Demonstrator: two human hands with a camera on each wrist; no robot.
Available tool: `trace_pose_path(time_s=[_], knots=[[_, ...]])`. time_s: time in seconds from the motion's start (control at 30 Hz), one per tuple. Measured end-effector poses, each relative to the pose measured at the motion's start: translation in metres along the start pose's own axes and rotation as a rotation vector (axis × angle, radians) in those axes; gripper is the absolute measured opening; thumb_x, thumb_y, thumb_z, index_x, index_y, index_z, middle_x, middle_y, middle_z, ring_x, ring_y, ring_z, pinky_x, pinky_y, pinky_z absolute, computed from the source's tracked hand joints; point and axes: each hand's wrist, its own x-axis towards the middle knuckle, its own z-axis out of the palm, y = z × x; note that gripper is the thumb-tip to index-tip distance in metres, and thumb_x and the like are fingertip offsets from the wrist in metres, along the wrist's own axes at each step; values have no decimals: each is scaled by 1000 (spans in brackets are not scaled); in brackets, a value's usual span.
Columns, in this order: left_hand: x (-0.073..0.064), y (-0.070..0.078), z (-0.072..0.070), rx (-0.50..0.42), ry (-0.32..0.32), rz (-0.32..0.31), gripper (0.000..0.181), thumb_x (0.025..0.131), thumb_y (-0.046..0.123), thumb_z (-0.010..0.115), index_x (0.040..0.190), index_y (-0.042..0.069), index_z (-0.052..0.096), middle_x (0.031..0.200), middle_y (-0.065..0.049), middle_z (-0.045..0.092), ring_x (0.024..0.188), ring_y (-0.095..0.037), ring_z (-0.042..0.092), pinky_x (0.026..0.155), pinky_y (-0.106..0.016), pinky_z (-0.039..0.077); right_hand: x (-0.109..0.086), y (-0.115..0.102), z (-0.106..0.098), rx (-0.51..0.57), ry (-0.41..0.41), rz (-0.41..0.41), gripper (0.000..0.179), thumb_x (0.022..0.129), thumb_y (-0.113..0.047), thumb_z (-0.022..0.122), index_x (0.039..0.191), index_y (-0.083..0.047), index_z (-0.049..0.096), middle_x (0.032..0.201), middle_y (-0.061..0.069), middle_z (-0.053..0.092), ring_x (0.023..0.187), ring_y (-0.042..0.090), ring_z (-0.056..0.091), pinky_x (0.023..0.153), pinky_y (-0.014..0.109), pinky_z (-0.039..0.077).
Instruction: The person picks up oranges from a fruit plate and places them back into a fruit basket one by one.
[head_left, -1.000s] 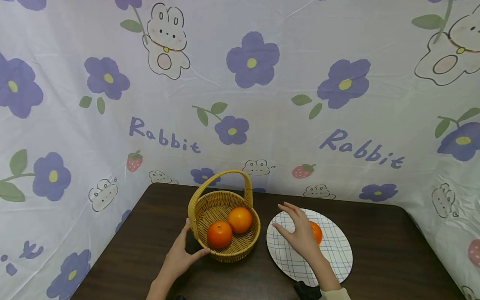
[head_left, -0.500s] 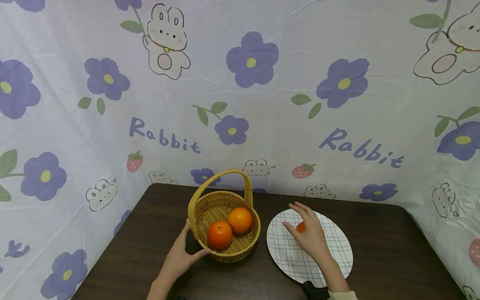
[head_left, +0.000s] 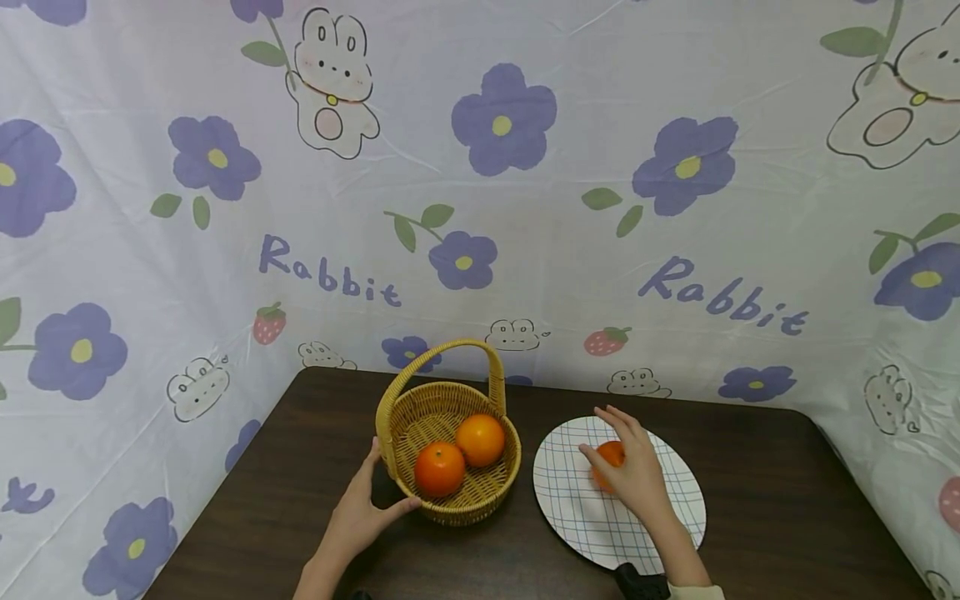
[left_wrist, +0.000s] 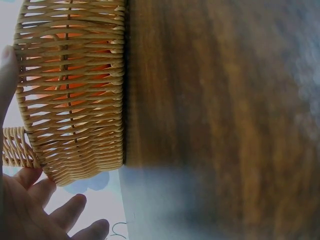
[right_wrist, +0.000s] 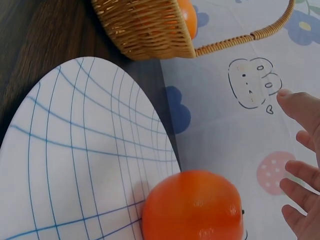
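Note:
A wicker basket [head_left: 459,515] with an arched handle holds two oranges, a redder one [head_left: 439,469] in front and another orange [head_left: 481,440] behind it. My left hand [head_left: 358,508] rests against its left side, thumb at the front rim. In the left wrist view, fingertips touch the wicker near the handle's base and the other fingers spread loosely. A third orange [right_wrist: 192,207] lies on a round white plate [head_left: 570,508] with blue grid lines. Over it hovers my right hand [head_left: 639,477], fingers spread, partly covering it in the head view. The right wrist view shows a gap between fingers and fruit.
Basket and plate stand side by side on a dark wooden table [head_left: 772,492]. A white cloth [head_left: 555,250] with flowers and rabbits hangs behind and at both sides. A black strap [head_left: 639,581] circles the right wrist.
My right hand has moved to the right over the plate, so the orange there now shows between thumb and fingers. The left hand and basket have stayed put.

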Motion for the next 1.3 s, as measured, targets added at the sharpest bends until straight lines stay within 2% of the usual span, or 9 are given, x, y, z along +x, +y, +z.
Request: trace_pose_path(time_s=[0.23,0.47,0.7,1.3], knots=[[0,0,1,-2,0,-2,110,67,60,73,148,37,2,154,0,18,140,-31,21,104,-63,24,-3,5,-4,-7,5,27,60,76,-19,77,130,-8,54,135,17,45,122,41,41,90,63,40],[0,-1,2,0,8,4,112,67,59,73,150,30,4,153,-2,21,139,-31,22,103,-63,25,-6,13,-6,-18,-9,55,60,78,-21,76,131,-8,52,136,18,43,123,42,40,92,65,36],[0,-1,2,7,8,0,111,67,59,73,148,36,1,153,-2,21,139,-31,22,104,-63,25,-11,20,-8,-24,-26,96,63,78,-24,76,133,-8,50,137,20,42,122,44,39,93,67,33],[0,1,0,-8,3,-10,110,67,59,74,147,38,1,154,-2,20,139,-32,21,104,-63,24,-22,30,-6,-59,-35,168,66,77,-27,76,134,-9,47,132,22,44,118,42,43,88,66,39]])
